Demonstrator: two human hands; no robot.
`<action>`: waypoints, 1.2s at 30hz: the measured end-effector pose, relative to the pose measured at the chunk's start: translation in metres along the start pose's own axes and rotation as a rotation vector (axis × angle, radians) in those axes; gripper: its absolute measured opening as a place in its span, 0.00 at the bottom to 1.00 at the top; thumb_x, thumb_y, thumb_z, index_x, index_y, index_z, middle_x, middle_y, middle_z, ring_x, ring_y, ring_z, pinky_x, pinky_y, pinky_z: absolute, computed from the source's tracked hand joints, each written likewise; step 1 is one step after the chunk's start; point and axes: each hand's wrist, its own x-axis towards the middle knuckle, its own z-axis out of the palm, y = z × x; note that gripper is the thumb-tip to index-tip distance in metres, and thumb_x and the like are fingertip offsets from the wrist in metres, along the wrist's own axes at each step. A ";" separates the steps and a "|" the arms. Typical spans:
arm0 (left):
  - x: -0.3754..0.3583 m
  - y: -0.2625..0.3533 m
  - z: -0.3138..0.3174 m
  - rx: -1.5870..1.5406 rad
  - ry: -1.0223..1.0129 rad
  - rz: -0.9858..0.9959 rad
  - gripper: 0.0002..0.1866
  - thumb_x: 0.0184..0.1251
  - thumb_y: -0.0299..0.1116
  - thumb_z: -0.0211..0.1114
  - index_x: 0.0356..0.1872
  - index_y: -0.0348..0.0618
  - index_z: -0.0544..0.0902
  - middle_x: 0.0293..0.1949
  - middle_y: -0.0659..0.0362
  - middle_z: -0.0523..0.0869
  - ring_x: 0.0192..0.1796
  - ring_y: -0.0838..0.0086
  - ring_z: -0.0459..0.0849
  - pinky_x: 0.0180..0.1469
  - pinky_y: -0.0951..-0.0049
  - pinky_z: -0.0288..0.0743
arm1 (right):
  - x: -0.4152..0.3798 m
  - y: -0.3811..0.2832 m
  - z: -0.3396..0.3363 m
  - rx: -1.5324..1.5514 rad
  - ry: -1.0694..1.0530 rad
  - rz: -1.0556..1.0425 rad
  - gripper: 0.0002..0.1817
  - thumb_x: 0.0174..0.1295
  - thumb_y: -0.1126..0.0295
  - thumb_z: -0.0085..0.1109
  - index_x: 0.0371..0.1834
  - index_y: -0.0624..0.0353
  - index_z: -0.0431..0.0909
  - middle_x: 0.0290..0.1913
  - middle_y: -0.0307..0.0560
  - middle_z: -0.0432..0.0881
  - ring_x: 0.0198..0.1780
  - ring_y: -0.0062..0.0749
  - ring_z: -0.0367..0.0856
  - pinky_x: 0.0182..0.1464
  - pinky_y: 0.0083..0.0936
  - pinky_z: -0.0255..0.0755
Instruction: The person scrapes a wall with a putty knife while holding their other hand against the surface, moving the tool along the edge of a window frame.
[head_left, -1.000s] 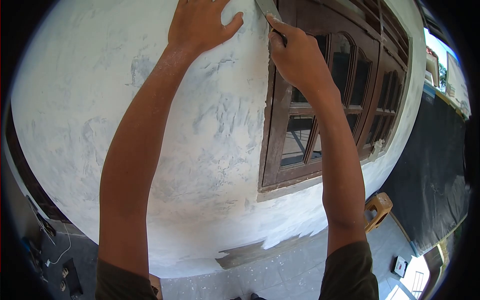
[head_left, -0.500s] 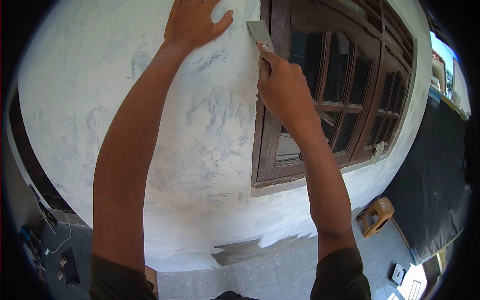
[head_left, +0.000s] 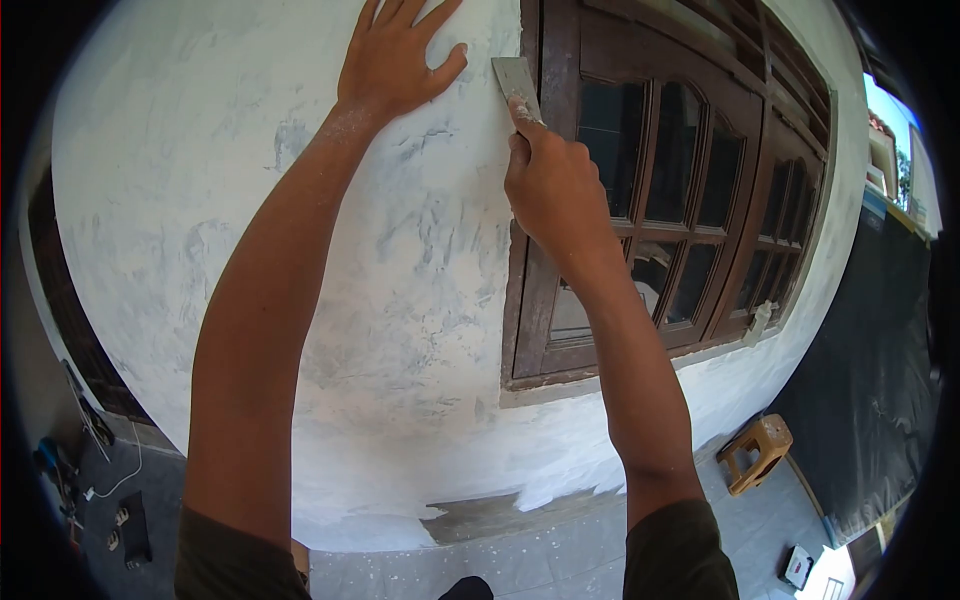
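Observation:
My right hand point(head_left: 558, 185) is closed round the handle of a putty knife point(head_left: 517, 82), its index finger stretched along the blade. The flat metal blade points up and lies at the strip of wall beside the brown wooden window frame point(head_left: 558, 200). White smears mark the fingertip and the base of the blade. Up and to the left, my left hand point(head_left: 392, 60) rests flat with fingers spread on the white wall point(head_left: 400, 270). That wall has a patchy coat with grey-blue marks showing through.
A brown stool point(head_left: 757, 452) stands on the tiled floor point(head_left: 540, 560) at the lower right, near a dark sheet point(head_left: 850, 370). A white cable point(head_left: 125, 480) and sandals point(head_left: 118, 527) lie at the lower left. A small box point(head_left: 797, 567) sits at bottom right.
The whole view has shifted slightly, with the wall and window lower in it. My right hand and the putty knife are slightly lower along the frame; my left hand stays on the wall.

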 end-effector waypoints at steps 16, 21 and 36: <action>-0.001 -0.001 0.003 0.009 0.014 0.006 0.36 0.75 0.51 0.61 0.80 0.49 0.69 0.84 0.45 0.60 0.87 0.53 0.53 0.87 0.47 0.42 | 0.076 -0.023 -0.020 0.093 0.200 -0.146 0.23 0.72 0.69 0.50 0.67 0.60 0.82 0.48 0.70 0.89 0.52 0.67 0.88 0.58 0.52 0.81; 0.001 -0.003 0.003 0.008 -0.004 -0.002 0.36 0.76 0.52 0.60 0.80 0.49 0.69 0.84 0.45 0.59 0.87 0.54 0.52 0.87 0.47 0.41 | 0.040 -0.015 -0.010 0.040 0.167 -0.131 0.23 0.67 0.71 0.54 0.65 0.64 0.83 0.48 0.72 0.88 0.52 0.66 0.89 0.56 0.53 0.83; 0.000 -0.002 0.002 -0.003 0.025 -0.002 0.36 0.74 0.50 0.62 0.79 0.48 0.70 0.84 0.45 0.60 0.86 0.53 0.54 0.87 0.47 0.44 | 0.042 -0.017 -0.008 0.020 0.126 -0.083 0.24 0.76 0.64 0.48 0.71 0.58 0.80 0.52 0.69 0.89 0.54 0.68 0.87 0.63 0.52 0.80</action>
